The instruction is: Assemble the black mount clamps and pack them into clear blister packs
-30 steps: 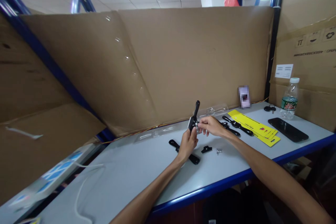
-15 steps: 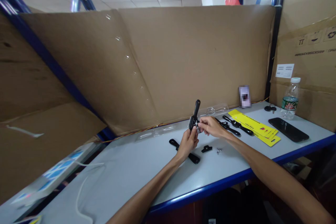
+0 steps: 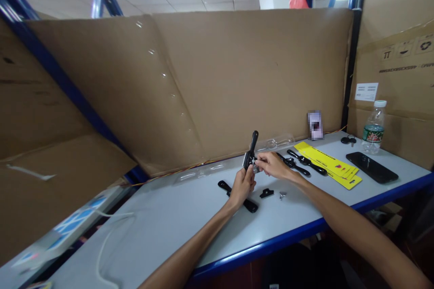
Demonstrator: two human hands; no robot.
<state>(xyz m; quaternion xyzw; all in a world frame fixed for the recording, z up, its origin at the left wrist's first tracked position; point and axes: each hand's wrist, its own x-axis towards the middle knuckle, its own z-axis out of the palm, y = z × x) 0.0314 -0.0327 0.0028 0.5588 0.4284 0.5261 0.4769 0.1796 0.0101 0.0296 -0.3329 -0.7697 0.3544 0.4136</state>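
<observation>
My left hand [image 3: 242, 186] is closed round a black spokeshave [image 3: 253, 142], held with one handle pointing up above the table. At its metal middle, my right hand [image 3: 271, 164] has its fingertips pinched together; what lies between them is too small to make out. Below my left hand another black spokeshave body [image 3: 224, 185] lies on the table, partly covered by the hand and wrist. To its right are a small black cap plate [image 3: 266, 193] and a silver thumbscrew [image 3: 282, 195].
Two more spokeshaves [image 3: 307, 161] lie right of my hand beside yellow cards [image 3: 334, 167]. Farther right are a black phone [image 3: 372, 167], a water bottle [image 3: 373, 133] and keys [image 3: 348, 140]. Clear plastic packaging [image 3: 203, 171] lies along the cardboard wall [image 3: 254, 76]. A power strip [image 3: 77, 219] runs at left.
Both hands stay at the spokeshave, almost in place. The right fingers have shifted very slightly at its middle, and the view has moved a little.
</observation>
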